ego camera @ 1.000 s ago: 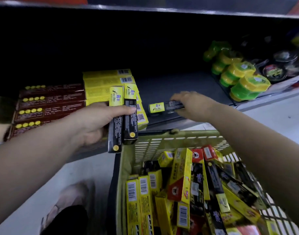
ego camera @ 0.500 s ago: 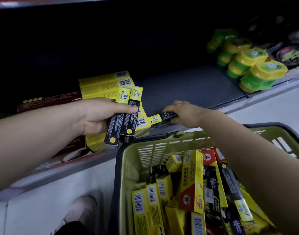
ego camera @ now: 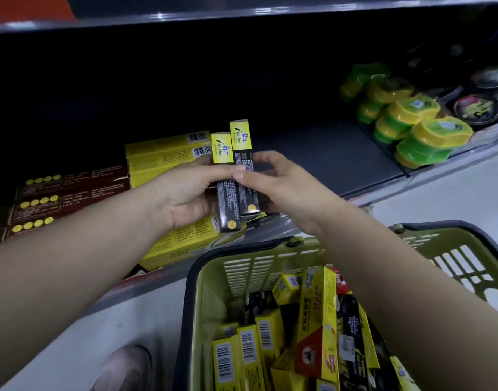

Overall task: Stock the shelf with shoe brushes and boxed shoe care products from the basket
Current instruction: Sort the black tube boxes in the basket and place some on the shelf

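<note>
Black-and-yellow boxes [ego camera: 241, 142], two, gripped by left hand [ego camera: 185, 196], right hand [ego camera: 281, 187]

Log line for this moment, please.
left hand: grips two black-and-yellow boxes | right hand: pinches the right box | shelf: yellow boxes stacked | basket: many boxes inside

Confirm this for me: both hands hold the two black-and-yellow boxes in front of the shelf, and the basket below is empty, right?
Not empty. The head view shows the basket holding many yellow and black boxes. The rest is right: left hand and right hand both hold the two black-and-yellow boxes in front of the shelf.
</note>
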Action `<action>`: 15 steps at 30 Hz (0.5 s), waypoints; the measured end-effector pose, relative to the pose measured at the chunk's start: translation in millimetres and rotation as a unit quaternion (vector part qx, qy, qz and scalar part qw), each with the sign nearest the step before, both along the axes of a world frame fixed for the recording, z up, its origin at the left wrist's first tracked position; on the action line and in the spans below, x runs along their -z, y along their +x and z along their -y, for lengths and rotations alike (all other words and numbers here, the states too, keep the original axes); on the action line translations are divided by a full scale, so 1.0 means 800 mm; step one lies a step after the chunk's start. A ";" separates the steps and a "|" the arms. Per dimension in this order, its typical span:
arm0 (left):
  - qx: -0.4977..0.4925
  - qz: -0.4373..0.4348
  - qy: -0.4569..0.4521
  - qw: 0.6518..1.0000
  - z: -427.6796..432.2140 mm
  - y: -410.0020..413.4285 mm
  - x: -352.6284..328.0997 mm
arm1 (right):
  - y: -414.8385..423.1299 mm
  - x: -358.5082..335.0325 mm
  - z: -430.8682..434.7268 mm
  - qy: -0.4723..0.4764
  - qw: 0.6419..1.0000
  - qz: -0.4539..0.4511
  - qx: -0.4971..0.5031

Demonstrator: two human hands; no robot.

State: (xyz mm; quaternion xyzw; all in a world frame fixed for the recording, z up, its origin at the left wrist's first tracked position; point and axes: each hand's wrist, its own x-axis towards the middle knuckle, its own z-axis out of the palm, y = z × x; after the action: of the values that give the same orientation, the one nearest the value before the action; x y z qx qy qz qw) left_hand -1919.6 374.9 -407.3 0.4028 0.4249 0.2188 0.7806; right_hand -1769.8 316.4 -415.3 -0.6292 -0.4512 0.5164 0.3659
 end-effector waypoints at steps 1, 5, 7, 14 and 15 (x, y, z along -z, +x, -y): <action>-0.007 0.003 0.001 1.000 0.001 0.000 0.000 | 0.000 -0.002 -0.003 0.013 1.000 -0.003 0.010; -0.060 -0.019 -0.005 0.998 -0.001 -0.004 0.004 | 0.030 -0.017 -0.010 0.054 0.988 0.143 -0.012; -0.070 -0.044 -0.001 0.997 -0.002 -0.008 0.008 | 0.047 -0.016 -0.014 0.063 0.965 0.253 -0.034; -0.077 -0.078 -0.031 0.994 0.004 -0.012 0.017 | 0.073 0.004 -0.021 -0.017 0.939 0.312 -0.147; -0.079 -0.078 -0.036 0.993 0.003 -0.012 0.018 | 0.077 0.009 -0.027 0.002 0.927 0.343 -0.153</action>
State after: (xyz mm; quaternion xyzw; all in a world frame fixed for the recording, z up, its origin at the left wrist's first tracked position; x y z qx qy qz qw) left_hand -1928.8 372.4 -421.5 0.3554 0.5224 0.2321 0.7395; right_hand -1708.2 337.8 -422.7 -0.6904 -0.6408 0.3182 0.1067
